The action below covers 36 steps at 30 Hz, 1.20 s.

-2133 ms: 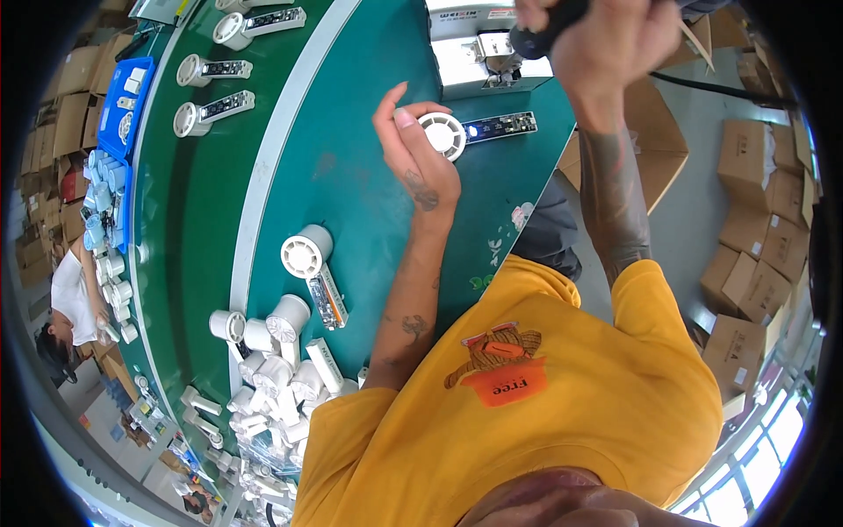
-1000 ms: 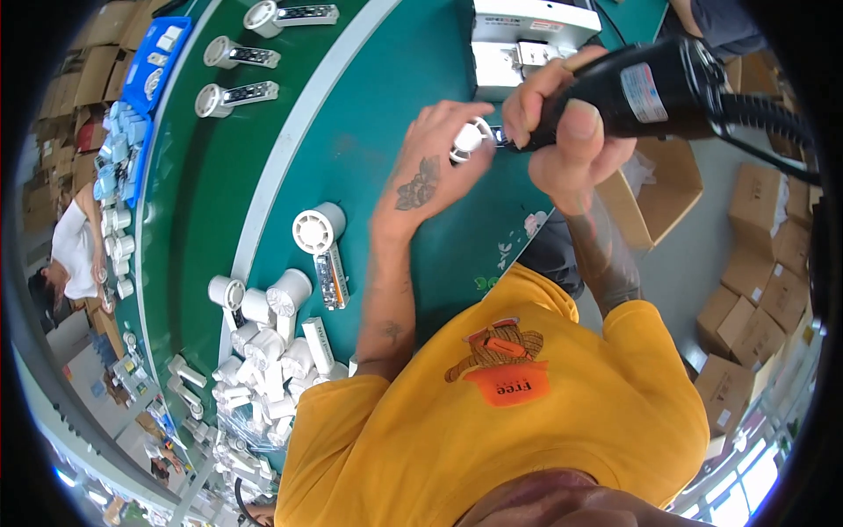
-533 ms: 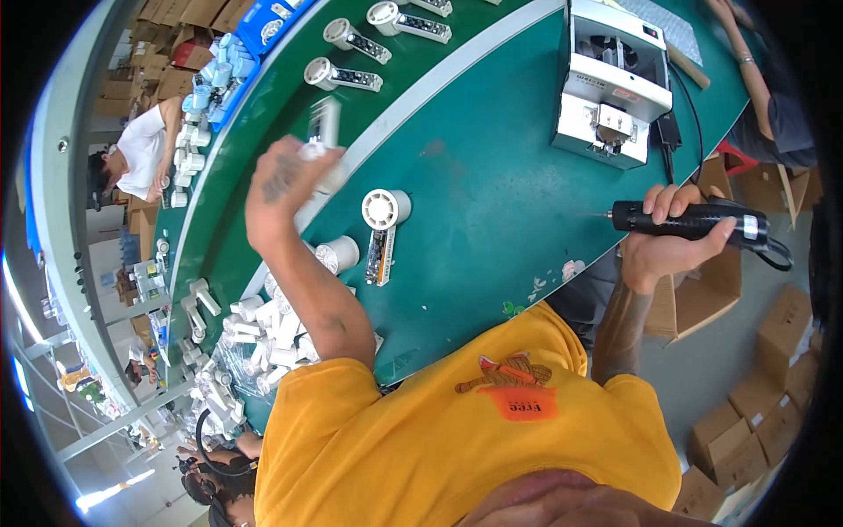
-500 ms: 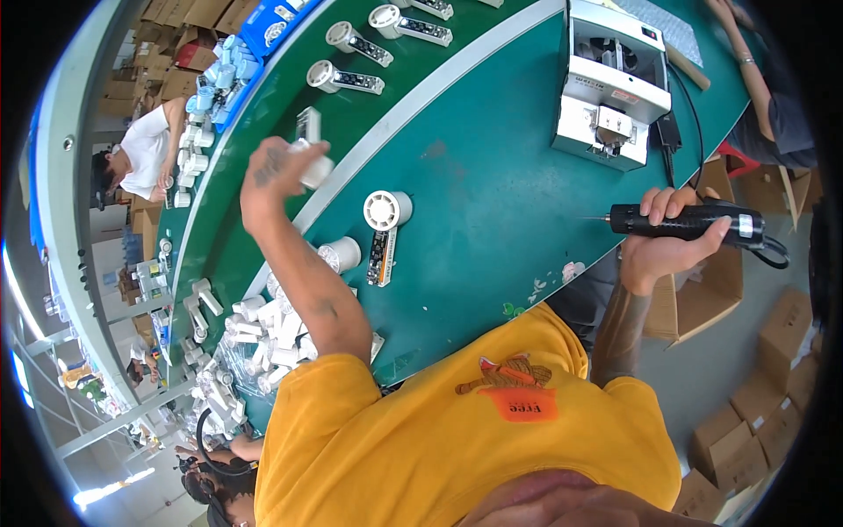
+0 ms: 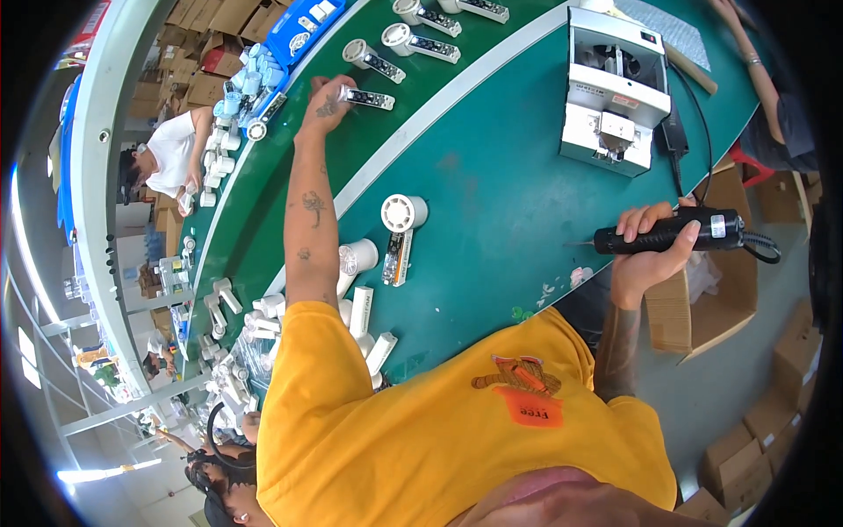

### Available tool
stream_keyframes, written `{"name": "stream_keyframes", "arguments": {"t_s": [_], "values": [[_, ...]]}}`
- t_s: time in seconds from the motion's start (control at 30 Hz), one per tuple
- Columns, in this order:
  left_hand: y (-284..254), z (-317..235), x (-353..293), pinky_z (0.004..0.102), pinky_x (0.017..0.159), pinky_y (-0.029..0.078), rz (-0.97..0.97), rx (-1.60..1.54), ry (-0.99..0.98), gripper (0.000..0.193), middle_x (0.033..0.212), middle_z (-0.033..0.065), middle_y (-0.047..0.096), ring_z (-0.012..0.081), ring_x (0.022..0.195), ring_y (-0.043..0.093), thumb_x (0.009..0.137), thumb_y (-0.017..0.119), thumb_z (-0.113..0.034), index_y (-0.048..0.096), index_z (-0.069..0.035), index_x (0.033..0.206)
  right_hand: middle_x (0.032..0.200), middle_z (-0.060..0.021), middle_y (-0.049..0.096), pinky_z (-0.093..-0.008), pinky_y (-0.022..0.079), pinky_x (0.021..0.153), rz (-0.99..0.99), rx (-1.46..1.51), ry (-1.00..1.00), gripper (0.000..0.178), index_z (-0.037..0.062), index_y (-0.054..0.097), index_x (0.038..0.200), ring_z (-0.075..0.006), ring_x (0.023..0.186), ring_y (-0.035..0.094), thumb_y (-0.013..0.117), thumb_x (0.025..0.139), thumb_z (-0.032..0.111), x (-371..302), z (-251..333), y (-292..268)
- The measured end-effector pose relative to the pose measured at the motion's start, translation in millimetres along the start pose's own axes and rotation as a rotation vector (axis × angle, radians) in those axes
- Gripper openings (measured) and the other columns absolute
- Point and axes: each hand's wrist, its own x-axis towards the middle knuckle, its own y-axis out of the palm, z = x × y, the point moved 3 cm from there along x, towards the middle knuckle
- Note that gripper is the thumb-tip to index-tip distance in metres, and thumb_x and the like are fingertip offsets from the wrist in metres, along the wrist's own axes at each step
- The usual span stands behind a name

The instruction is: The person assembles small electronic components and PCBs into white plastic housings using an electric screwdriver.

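Two hands are at work over the green surface (image 5: 492, 228), one close in and one stretched far out. Nearest, at the surface's near edge, the right hand (image 5: 648, 255) has its grip wrapped tight around a black electric screwdriver (image 5: 667, 234), which lies level with its thin bit pointing left over the green top; its cable trails off to the right. This hand and tool sit much as they did half a second ago. Left of them, in the middle of the surface, a white round-headed device (image 5: 399, 230) lies flat and untouched, in the same spot as before. Just beside it to the left a heap of white housings (image 5: 351, 299) crowds the near edge. Farther out, beyond the pale stripe that crosses the surface, the left arm is now fully extended. The left hand (image 5: 327, 98) has its fingers closed on one end of a small white device with a dark strip (image 5: 367, 98), which rests flat on the far lane; half a second ago the hand held that piece upright and nearer in. Beyond it, three like devices (image 5: 413, 35) lie in a row. At far right stands a white machine (image 5: 610, 92), well apart from both hands.
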Motion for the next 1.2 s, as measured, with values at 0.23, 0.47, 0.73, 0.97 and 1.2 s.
{"name": "stream_keyframes", "arguments": {"t_s": [0.23, 0.47, 0.73, 0.97, 1.2], "values": [[-45.1, -60.0, -95.4, 0.0446, 0.101, 0.050, 0.271, 0.134, 0.195, 0.045, 0.122, 0.0122, 0.049, 0.0373, 0.115, 0.057, 0.076, 0.077, 0.005, 0.065, -0.019, 0.112, 0.067, -0.0066, 0.044, -0.0349, 0.041, 0.051, -0.086, -0.001, 0.029, 0.051, 0.0052, 0.041, 0.124, -0.0182, 0.051, 0.044, 0.043, 0.106, 0.053, 4.2, -4.6, -16.8], [-72.0, -129.1, -176.5, 0.0491, 0.113, 0.042, 0.501, 0.019, 0.131, 0.051, 0.140, 0.0180, 0.047, 0.0406, 0.133, 0.048, 0.085, 0.071, -0.007, 0.059, -0.021, 0.133, 0.067, -0.0062, 0.043, -0.0340, 0.040, 0.051, -0.053, -0.017, 0.057, 0.052, 0.0049, 0.040, 0.124, -0.0176, 0.051, 0.043, 0.043, 0.106, 0.053, 8.6, -6.4, -9.3], [-27.3, -186.3, -213.2, 0.0480, 0.092, 0.052, 0.403, 0.099, 0.314, 0.027, 0.121, 0.0125, 0.061, 0.0341, 0.112, 0.060, 0.087, 0.075, -0.014, 0.071, -0.011, 0.113, 0.067, -0.0055, 0.043, -0.0333, 0.040, 0.052, -0.090, -0.002, 0.060, 0.050, 0.0056, 0.040, 0.123, -0.0169, 0.052, 0.043, 0.043, 0.106, 0.052, 8.4, -5.6, -12.8], [-43.6, -163.9, -181.6, 0.0474, 0.097, 0.051, 0.487, 0.267, 0.144, 0.036, 0.115, 0.0126, 0.066, 0.0352, 0.108, 0.065, 0.089, 0.076, -0.032, 0.071, -0.012, 0.118, 0.067, -0.0059, 0.044, -0.0341, 0.040, 0.052, -0.087, -0.017, 0.063, 0.048, 0.0058, 0.040, 0.124, -0.0175, 0.052, 0.043, 0.043, 0.106, 0.050, 11.1, -6.5, -16.0], [-16.8, -12.6, 27.9, 0.0431, 0.108, 0.048, -0.143, 0.014, -0.124, 0.065, 0.141, 0.0212, 0.061, 0.0381, 0.130, 0.059, 0.094, 0.068, -0.049, 0.058, -0.007, 0.142, 0.067, -0.0072, 0.043, -0.0347, 0.041, 0.051, -0.082, 0.034, 0.038, 0.048, 0.0047, 0.041, 0.126, -0.0185, 0.051, 0.043, 0.042, 0.107, 0.049, 5.0, -3.7, -11.5]]}}
